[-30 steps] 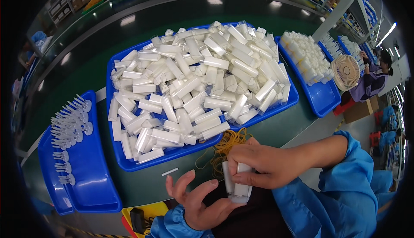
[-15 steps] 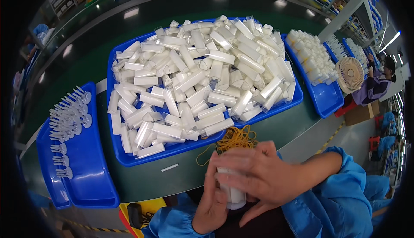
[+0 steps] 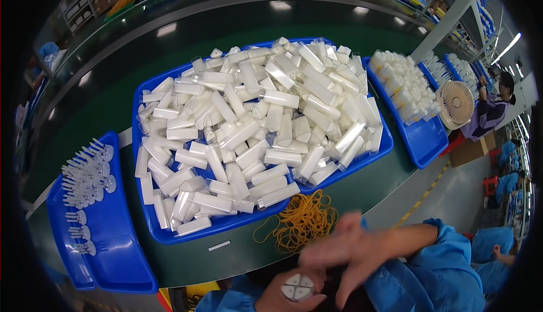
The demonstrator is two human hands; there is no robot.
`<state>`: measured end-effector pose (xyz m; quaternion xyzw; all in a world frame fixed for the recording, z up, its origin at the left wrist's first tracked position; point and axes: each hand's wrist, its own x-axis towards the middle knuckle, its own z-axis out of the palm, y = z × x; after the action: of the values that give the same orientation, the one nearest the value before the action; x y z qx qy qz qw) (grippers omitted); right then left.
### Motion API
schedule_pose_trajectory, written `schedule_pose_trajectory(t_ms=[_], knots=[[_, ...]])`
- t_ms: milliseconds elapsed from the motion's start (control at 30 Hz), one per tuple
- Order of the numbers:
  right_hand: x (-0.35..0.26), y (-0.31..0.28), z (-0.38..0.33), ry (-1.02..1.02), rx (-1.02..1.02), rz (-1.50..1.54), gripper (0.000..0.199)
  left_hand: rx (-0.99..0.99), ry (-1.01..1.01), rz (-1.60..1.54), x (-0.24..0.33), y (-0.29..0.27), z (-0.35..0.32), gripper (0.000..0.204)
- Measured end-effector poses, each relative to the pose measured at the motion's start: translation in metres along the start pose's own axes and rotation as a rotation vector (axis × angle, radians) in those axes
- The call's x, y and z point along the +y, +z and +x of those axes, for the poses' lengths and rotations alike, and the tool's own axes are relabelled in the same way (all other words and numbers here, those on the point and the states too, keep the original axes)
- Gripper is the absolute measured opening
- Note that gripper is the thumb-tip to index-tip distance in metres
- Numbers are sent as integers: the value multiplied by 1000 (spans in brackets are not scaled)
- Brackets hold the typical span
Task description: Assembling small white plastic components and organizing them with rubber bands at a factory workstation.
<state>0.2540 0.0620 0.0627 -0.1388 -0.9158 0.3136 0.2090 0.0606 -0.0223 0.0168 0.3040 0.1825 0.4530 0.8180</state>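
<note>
Low at the frame's bottom edge, left hand (image 3: 291,295) wrapped around a bundle of white plastic wedge-shaped tubes (image 3: 298,287), seen end-on as four rounded quarter segments forming a neat disc. Just above and to the right, right hand (image 3: 353,252), motion-blurred, fingers spread and loose, gripping nothing clearly visible; contact with the bundle impossible to judge through the blur. Both forearms in smooth blue sleeves (image 3: 441,267).

Directly ahead on the dark green counter (image 3: 169,63), a tangled heap of thin yellow rubber bands (image 3: 302,221), lying just beside the near rim of a large blue plastic tray (image 3: 148,221). Heaped in that tray, a loose jumble of matching white tubes (image 3: 254,131), elongated, glossy, some with clear translucent ends. To the left, a second shallow blue tray (image 3: 121,264) carrying rows of small clear spiked pieces (image 3: 85,176) with round bases. To the right, a third blue tray (image 3: 424,139) stacked with more white items, and beyond it a round beige fan (image 3: 457,104). Further right, a seated person (image 3: 492,108) in purple.
</note>
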Motion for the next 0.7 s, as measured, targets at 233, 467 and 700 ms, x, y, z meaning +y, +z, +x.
schedule_pose_trajectory(t_ms=[233,467,700], knots=[[51,-19,17,306,172,-663,37,176,-209,-38,20,4,-1,25],[41,-39,38,271,199,-479,17,333,-9,269,31,8,7,25],[19,-45,60,166,195,-182,13,519,194,261,41,4,11,24]])
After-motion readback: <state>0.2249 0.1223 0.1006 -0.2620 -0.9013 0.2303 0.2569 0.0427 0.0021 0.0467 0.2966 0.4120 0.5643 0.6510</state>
